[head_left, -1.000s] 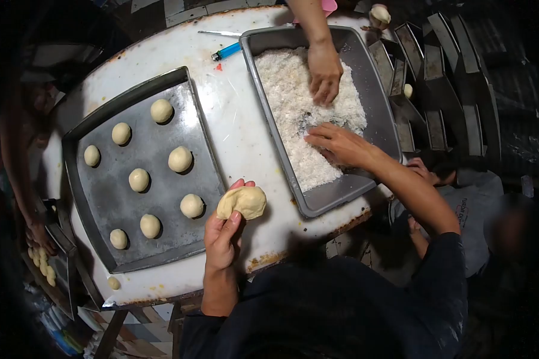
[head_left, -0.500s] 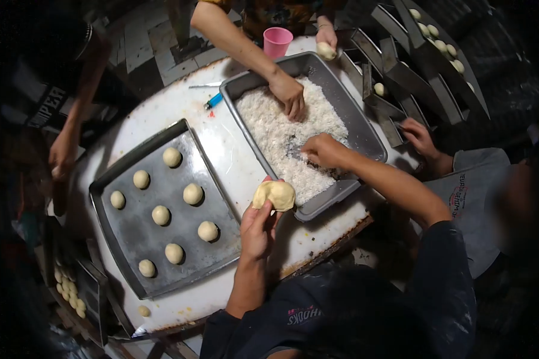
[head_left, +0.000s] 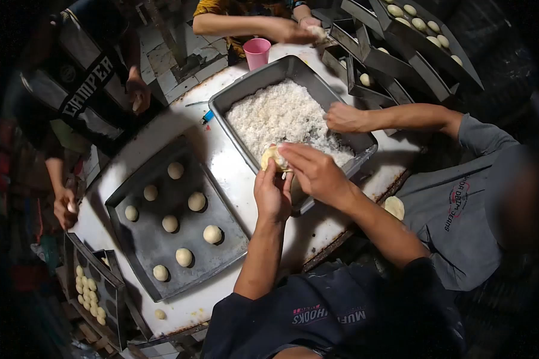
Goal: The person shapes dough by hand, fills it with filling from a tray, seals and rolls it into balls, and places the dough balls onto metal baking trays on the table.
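In my left hand (head_left: 272, 196) is a flattened piece of dough (head_left: 270, 157), held up just over the near edge of the grey tub (head_left: 220, 110). My right hand (head_left: 318, 172) has its fingertips pinched together at the dough, with a bit of white crumbly filling showing at them. More of this white crumbly filling (head_left: 275, 110) lies heaped in the tub, with a scooped-out patch on its right side. My right fingers partly hide the dough.
Several dough balls sit on the dark baking tray (head_left: 147, 254) at left. A pink cup (head_left: 257, 54) and blue lighter (head_left: 208, 116) lie near the tub. A co-worker's fist (head_left: 346, 118) is over the tub. Stacked metal pans (head_left: 395, 63) hold dough balls. Other people stand around.
My right hand has come up from the filling in the tub to the dough in my left hand. The co-worker opposite has pulled a hand out of the tub; the one at right has reached in.
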Tool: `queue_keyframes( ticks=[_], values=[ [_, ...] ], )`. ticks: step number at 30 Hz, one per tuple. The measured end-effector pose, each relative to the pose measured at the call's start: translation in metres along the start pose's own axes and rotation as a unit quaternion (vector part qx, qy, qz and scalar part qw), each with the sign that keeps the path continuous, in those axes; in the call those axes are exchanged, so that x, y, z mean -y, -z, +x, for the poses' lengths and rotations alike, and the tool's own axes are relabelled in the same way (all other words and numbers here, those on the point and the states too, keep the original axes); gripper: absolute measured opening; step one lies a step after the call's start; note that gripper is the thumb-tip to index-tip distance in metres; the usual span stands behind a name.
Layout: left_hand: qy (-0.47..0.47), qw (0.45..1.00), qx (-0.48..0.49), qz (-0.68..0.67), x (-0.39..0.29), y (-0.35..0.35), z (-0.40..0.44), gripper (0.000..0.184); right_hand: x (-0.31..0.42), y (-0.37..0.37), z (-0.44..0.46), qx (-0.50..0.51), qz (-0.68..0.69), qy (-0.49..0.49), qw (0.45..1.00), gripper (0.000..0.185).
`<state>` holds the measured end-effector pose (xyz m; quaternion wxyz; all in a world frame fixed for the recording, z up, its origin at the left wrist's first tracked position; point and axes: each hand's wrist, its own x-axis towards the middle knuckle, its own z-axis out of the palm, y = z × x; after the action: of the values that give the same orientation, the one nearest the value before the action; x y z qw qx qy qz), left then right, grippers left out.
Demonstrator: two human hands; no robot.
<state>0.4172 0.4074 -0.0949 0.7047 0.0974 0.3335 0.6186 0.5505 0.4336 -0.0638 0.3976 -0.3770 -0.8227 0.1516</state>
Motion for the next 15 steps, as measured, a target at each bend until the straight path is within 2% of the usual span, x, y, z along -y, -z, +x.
queue_keyframes(
  ticks=[1,2,3,6,9,10,11,12,13,14,15],
  values=[
    [-0.023,1.0,-0.011,-0.018,0.0,-0.002,-0.001,0.034,0.004,0.001,-0.004,0.048,-0.026,0.017,0.998,0.043],
    [-0.022,0.999,0.021,-0.024,-0.001,0.001,0.0,0.036,0.01,0.001,-0.006,0.098,-0.051,0.034,0.993,0.049],
    [-0.021,0.999,0.019,-0.025,-0.001,0.002,0.0,0.036,0.014,0.001,-0.007,0.101,-0.049,0.034,0.993,0.049],
    [-0.017,0.998,0.039,-0.047,-0.001,0.004,-0.001,0.039,0.017,-0.008,-0.016,0.184,-0.142,0.022,0.972,0.066],
    [-0.018,1.0,0.007,-0.012,0.002,0.007,0.005,0.04,0.016,-0.008,-0.015,0.224,-0.138,0.005,0.965,0.065],
    [-0.013,1.0,-0.012,-0.002,0.004,0.012,0.009,0.042,0.01,-0.001,-0.009,0.263,-0.062,-0.019,0.963,0.066],
    [-0.015,1.0,-0.01,-0.004,0.002,0.013,0.011,0.042,-0.005,0.007,-0.001,0.264,-0.064,-0.016,0.962,0.066],
    [-0.021,1.0,-0.002,-0.021,0.0,0.015,0.011,0.042,-0.023,0.016,0.008,0.259,0.163,-0.071,0.949,0.068],
    [-0.028,0.999,0.007,-0.037,-0.003,0.017,0.011,0.043,-0.034,0.023,0.013,0.24,0.381,-0.121,0.884,0.069],
    [-0.039,0.999,-0.005,-0.019,-0.01,0.013,0.009,0.044,-0.032,0.031,0.02,0.129,0.441,-0.116,0.88,0.058],
    [-0.043,0.999,-0.005,-0.021,-0.014,0.013,0.01,0.044,-0.032,0.03,0.021,0.132,0.441,-0.112,0.881,0.058]
  ],
)
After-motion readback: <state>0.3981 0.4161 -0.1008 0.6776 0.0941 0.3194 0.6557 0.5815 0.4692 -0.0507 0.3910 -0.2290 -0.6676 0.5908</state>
